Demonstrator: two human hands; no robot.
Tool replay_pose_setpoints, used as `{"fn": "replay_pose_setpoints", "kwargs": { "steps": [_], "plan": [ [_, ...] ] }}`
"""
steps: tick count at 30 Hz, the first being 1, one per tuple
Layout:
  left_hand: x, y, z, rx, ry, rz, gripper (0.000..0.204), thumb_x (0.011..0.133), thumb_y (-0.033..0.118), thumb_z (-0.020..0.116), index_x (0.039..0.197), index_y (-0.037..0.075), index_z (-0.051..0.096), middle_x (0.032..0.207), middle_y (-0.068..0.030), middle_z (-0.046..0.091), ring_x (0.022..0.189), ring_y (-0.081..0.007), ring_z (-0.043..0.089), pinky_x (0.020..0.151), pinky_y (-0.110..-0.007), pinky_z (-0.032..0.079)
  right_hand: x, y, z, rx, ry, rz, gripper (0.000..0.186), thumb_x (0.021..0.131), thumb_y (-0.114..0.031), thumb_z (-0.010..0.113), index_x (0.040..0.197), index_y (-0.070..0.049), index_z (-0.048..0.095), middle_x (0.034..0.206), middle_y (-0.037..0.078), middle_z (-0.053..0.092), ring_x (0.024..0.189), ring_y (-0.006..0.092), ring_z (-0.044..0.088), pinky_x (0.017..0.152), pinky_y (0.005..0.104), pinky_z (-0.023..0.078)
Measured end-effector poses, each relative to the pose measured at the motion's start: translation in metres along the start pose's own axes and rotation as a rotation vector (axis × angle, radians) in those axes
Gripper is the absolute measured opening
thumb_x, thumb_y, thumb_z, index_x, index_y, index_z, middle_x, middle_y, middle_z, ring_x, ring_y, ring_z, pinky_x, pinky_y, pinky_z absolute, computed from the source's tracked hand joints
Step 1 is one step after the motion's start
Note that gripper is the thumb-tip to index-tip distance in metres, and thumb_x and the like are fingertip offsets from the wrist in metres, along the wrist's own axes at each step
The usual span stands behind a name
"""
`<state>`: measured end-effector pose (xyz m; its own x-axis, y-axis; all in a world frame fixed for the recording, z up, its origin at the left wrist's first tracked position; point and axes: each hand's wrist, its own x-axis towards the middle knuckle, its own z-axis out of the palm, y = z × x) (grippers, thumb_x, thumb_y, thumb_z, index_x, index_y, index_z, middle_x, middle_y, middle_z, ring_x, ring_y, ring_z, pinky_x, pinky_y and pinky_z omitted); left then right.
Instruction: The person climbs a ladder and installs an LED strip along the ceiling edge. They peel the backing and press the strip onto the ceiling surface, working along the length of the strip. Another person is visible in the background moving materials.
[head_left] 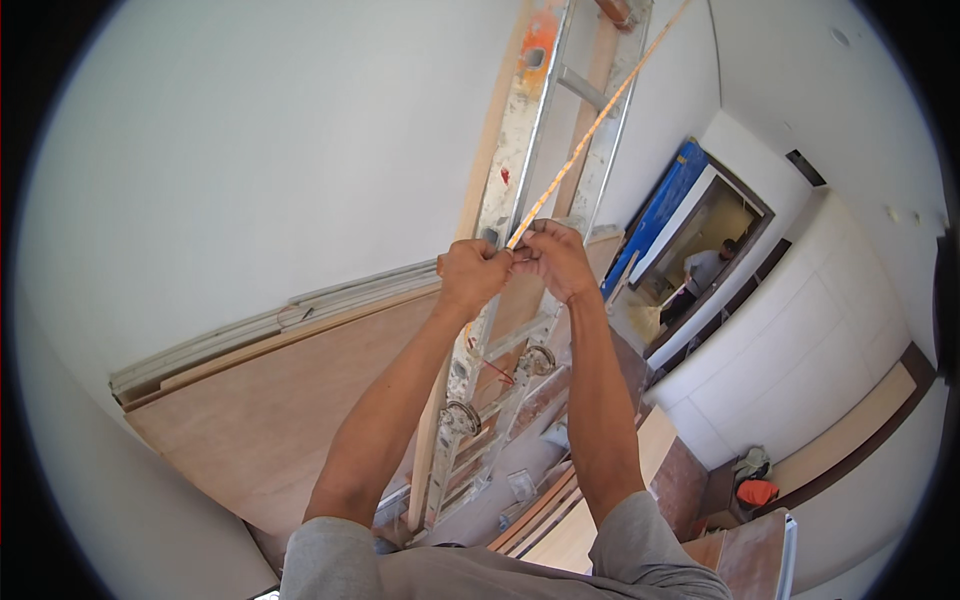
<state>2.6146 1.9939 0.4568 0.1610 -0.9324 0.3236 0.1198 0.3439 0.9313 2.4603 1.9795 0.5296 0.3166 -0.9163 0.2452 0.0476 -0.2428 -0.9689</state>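
Note:
Both my hands are raised in front of a paint-splattered metal ladder (495, 195). My left hand (474, 275) is closed, with its thumb and fingers pinched together at the lower end of a thin orange-and-white striped cord (578, 147). Against it, my right hand (556, 258) pinches the same end, fingers curled. From my fingertips the cord runs taut up to the upper right, past the ladder rails. What exactly lies between the fingertips is partly hidden.
Large wooden boards (290, 410) and long pale strips lean along the left wall. A blue panel (655, 215) stands beside a doorway, where another person (708, 268) holds a broom. An orange item (757, 493) lies at the lower right, near a wooden board (740, 555).

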Motion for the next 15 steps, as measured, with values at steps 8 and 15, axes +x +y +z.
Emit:
{"fn": "replay_pose_setpoints", "kwargs": {
  "steps": [8,15],
  "plan": [
    [-0.004,0.014,-0.003,-0.041,-0.069,-0.064,0.020,0.086,0.011,0.070,0.076,-0.005,0.064,0.068,-0.0109,0.066,0.054,-0.0121,0.060,0.048,-0.025,0.048,-0.003,-0.004,0.007,-0.085,0.027,-0.043,0.009,0.091,-0.002,0.064,0.097,0.004,0.063,0.087,0.010,0.066,0.076,0.0200,0.069,0.066,0.0341,0.061],
    [0.000,0.009,-0.001,0.098,-0.047,-0.014,0.020,0.084,0.011,0.072,0.074,-0.005,0.065,0.068,-0.0104,0.066,0.056,-0.0119,0.059,0.049,-0.027,0.046,-0.002,-0.005,0.012,-0.126,0.079,-0.041,0.009,0.090,-0.004,0.063,0.093,0.004,0.062,0.084,0.011,0.065,0.074,0.0198,0.068,0.064,0.0348,0.061]
  ]
}}
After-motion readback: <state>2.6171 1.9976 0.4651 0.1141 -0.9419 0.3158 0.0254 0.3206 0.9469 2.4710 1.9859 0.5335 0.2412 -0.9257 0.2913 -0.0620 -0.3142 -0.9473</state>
